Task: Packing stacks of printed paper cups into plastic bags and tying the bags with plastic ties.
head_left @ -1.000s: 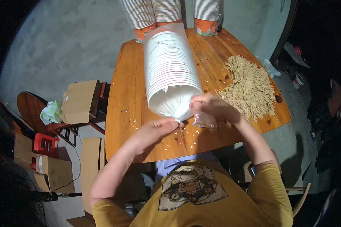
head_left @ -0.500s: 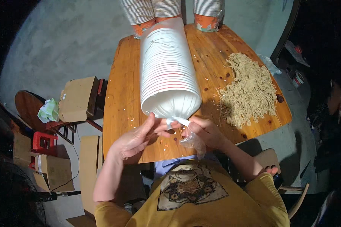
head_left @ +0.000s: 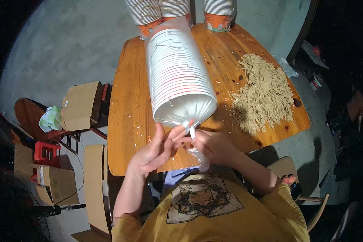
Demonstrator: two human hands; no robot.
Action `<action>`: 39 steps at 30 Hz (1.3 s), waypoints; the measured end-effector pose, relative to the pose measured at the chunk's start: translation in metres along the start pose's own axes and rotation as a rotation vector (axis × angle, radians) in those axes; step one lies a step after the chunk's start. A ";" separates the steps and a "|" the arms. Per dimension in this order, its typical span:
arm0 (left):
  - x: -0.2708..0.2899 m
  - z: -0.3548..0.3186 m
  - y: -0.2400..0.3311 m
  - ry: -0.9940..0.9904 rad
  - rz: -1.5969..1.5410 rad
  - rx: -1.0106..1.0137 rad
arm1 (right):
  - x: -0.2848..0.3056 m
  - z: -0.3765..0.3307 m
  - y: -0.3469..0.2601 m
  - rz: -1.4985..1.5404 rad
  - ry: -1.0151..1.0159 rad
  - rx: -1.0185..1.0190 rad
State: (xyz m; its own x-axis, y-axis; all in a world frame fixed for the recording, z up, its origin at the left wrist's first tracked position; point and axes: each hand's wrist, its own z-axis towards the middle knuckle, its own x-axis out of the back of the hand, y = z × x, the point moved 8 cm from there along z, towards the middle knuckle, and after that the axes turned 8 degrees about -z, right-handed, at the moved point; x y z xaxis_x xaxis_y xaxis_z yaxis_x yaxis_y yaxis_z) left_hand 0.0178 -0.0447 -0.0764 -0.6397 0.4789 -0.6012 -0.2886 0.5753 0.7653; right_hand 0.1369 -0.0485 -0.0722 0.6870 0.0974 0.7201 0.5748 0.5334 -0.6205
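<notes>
Hands at the near edge of a wooden table (head_left: 127, 92), working at the gathered neck (head_left: 192, 132) of a clear plastic bag (head_left: 185, 108). Right hand (head_left: 213, 147): fingers closed on the twisted neck, with the bag's crumpled loose end (head_left: 202, 160) hanging below them. Left hand (head_left: 154, 154): thumb raised apart from the fingers, whose tips meet the neck; whether they grip it cannot be told. The bag encloses a long stack of white cups (head_left: 179, 68), lying on its side on the table, left of centre, with the open mouth of the nearest cup toward the person and the plastic drawn across it. To the right, well apart from the stack, lies a heap of tan cords (head_left: 264, 94). At the far edge stand 3 wrapped stacks (head_left: 218, 21), white rims above orange: 2 side by side, 1 farther right. Small pale specks are scattered over the tabletop. Left of the table: a cardboard box (head_left: 80, 107) and a red plastic stool (head_left: 46, 153).
</notes>
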 end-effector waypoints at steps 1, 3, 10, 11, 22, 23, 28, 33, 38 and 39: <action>0.000 -0.003 0.001 -0.004 0.112 0.024 | 0.002 0.002 -0.006 -0.158 -0.015 0.084; 0.004 -0.007 0.007 0.062 0.172 0.043 | 0.007 0.005 -0.017 -0.313 -0.031 0.169; 0.001 0.000 0.001 0.003 -0.029 -0.021 | 0.008 0.003 -0.024 -0.412 0.052 0.222; -0.001 0.004 -0.001 0.001 -0.029 -0.018 | 0.006 0.002 -0.022 -0.407 0.062 0.230; -0.024 0.018 -0.017 -0.019 -0.698 -0.254 | 0.043 -0.006 -0.010 -0.790 0.300 -0.009; -0.025 0.018 -0.015 -0.001 -0.717 -0.288 | 0.060 -0.013 -0.022 -0.935 0.523 -0.050; -0.032 0.022 -0.017 0.004 -0.782 -0.311 | 0.049 -0.031 -0.060 -0.734 0.611 -0.016; -0.044 0.023 -0.022 -0.076 -0.825 -0.343 | 0.033 -0.010 -0.024 -0.387 0.634 -0.079; -0.044 0.021 -0.031 0.027 -0.723 -0.370 | 0.035 -0.007 -0.016 -0.298 0.655 -0.169; -0.042 0.018 -0.034 0.070 -0.660 -0.367 | 0.036 -0.006 -0.015 -0.300 0.659 -0.162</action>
State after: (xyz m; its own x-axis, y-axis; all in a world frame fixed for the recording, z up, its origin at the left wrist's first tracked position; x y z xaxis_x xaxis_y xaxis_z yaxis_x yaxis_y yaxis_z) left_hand 0.0675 -0.0722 -0.0812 -0.2920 0.0617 -0.9544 -0.8379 0.4646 0.2864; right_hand 0.1558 -0.0579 -0.0389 0.5850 -0.5845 0.5622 0.8033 0.3221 -0.5009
